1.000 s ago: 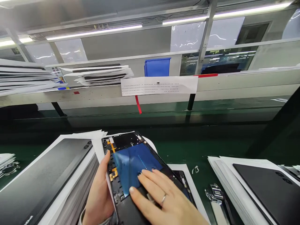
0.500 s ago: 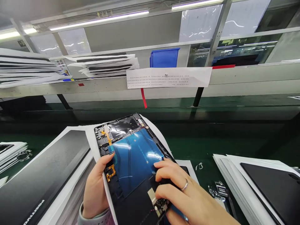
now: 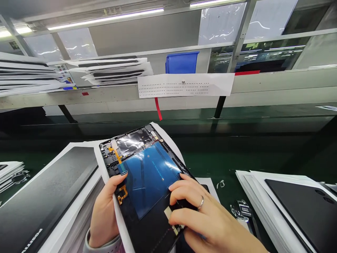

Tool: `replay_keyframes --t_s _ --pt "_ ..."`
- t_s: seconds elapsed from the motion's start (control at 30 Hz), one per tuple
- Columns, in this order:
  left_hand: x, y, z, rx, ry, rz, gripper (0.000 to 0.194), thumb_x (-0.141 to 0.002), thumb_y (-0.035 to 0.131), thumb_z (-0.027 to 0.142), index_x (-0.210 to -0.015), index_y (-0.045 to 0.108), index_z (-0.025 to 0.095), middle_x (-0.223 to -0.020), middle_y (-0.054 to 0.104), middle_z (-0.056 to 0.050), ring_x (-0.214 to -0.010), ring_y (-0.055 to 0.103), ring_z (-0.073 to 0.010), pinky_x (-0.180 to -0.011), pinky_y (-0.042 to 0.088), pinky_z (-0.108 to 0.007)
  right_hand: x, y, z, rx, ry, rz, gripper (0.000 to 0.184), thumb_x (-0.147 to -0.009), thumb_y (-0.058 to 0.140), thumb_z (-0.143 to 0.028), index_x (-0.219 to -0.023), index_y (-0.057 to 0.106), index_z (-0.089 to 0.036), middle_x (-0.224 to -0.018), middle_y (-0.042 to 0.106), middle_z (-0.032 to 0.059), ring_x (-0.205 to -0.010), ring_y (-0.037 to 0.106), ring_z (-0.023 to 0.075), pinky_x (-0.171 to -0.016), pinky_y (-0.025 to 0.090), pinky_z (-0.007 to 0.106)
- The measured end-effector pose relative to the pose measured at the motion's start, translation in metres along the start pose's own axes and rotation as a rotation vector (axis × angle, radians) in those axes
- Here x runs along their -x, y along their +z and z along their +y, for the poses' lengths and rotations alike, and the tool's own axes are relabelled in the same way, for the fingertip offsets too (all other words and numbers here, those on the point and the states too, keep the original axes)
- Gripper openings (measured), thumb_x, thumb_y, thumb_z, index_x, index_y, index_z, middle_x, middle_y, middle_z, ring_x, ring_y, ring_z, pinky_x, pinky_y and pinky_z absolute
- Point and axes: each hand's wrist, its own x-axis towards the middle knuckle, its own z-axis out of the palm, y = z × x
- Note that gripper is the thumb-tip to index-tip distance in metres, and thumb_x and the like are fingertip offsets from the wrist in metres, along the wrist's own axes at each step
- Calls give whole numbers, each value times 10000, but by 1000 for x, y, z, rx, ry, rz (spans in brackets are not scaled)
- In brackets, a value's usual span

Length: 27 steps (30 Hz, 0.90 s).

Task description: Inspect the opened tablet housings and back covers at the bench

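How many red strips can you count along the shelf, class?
3: a short strip at the left, a hanging strip below the white sheet, and a long strip right of that sheet. The sheet may hide more.

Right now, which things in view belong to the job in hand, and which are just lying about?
Apparently the job's: opened tablet; blue film on it; white sheet beneath it.

Apparently lying about: blue bin; dotted paper strip; small pale scrap.

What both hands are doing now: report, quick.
Left hand: closed on the flat, black, rectangular device by its edge.
Right hand: half-curled at the edge of the shiny blue film; grip cannot be told.
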Motion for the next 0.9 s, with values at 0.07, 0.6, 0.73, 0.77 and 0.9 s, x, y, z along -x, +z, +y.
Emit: replay_keyframes --t_s 0.07,0.6,0.73,0.77,0.9 --pt "3 4 1 -102 120 84 277 -688 715 -23 -657 712 251 -572 768 71 -762 799 -286 -641 675 -319 3 -5 0 -30 15 -45 500 -753 439 106 -978 698 -258 -1125 665 87 -1265 589 224 -1125 458 405" --pt "-7 -12 -2 -139 102 -24 299 -745 735 -46 -797 799 242 -676 803 101 -806 797 -213 -611 646 -181 -6 3 44 -871 713 173 329 -901 635 -499 -744 590 -214 -1430 506 73 -1093 635 250 -910 505 348" --pt "-15 -14 -4 -4 37 -436 158 -868 731 207 -921 820 326 -809 824 92 -938 782 -215 -809 642 -230 -6 1 40 -849 694 241 273 -901 643 -431 -739 654 -212 -1349 548 61 -1007 626 217 -790 502 278" --pt "-16 -11 -4 52 -20 -592 190 -895 694 242 -1022 807 326 -880 828 72 -1050 747 -242 -925 611 -293 -6 1 39 -821 686 258 255 -910 633 -416 -755 681 -219 -1337 554 57 -993 622 212 -778 497 274" --pt "-19 -6 0 155 -204 -985 415 -954 561 332 -1363 628 313 -1256 743 25 -1397 476 -285 -1188 356 -456 -4 -1 37 -729 635 314 218 -934 620 -389 -813 745 -257 -1281 588 43 -1010 617 215 -832 492 287"
